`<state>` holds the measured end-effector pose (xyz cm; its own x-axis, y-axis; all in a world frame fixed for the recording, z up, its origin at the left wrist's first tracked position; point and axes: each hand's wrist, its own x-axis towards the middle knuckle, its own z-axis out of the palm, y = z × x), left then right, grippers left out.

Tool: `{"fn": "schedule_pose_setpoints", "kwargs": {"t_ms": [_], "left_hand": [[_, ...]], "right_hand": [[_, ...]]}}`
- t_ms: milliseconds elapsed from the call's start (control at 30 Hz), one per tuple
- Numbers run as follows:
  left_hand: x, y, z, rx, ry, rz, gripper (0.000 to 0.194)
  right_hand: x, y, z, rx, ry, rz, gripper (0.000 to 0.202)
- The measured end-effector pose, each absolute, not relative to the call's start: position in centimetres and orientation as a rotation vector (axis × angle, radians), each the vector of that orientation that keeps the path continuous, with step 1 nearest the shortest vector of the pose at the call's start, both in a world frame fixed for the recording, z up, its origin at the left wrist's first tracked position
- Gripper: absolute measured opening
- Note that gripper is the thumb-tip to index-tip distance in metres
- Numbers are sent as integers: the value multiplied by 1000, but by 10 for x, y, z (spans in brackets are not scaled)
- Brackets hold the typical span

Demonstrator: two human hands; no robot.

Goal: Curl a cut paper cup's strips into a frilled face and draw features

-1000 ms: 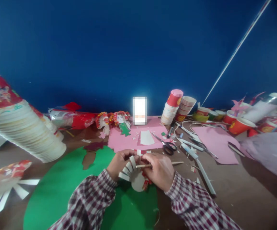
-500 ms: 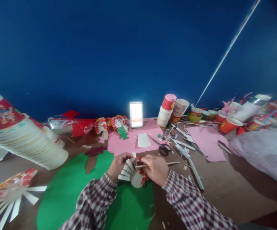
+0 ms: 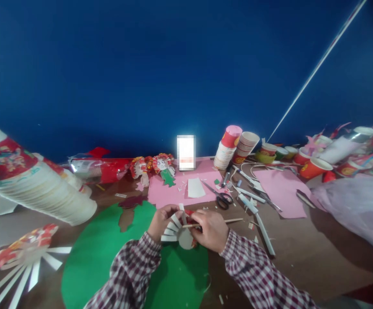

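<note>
A paper cup cut into strips is held between both hands, its round white base facing me. White strips fan out on its left, and red printed parts show at its right. My left hand is closed on the strips at the upper left. My right hand grips a thin wooden stick that lies across the cup, with its fingers over the red strips. Exactly how the strips meet the stick is hidden by those fingers. Green paper lies beneath the hands.
Scissors and a white utility knife lie beyond my right hand. Pink paper is at the back. A leaning stack of paper cups and another cut cup are at left. A plastic bag sits right.
The right hand's fingers have shifted slightly over the red strips and cover more of them. The whole view has turned a little to the left. Both hands keep their hold.
</note>
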<state>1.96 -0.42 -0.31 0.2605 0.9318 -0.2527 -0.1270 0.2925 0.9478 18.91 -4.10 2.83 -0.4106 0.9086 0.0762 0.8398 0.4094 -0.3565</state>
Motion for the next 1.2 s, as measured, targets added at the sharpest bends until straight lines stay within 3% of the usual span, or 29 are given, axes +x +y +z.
{"fn": "schedule_pose_setpoints", "kwargs": {"t_ms": [600,767,1200], "left_hand": [[17,-2,-5,1020,1056,891,30],[17,-1,-6,1010,1041,886,32],[19,-2,-17,853,928,956,35]], "right_hand": [[187,-43,28,-1352,-2411,450,9],[192,-42,38,-1241,-2356,517,25],[188,-15,40,-1389,-2078,277,17]]}}
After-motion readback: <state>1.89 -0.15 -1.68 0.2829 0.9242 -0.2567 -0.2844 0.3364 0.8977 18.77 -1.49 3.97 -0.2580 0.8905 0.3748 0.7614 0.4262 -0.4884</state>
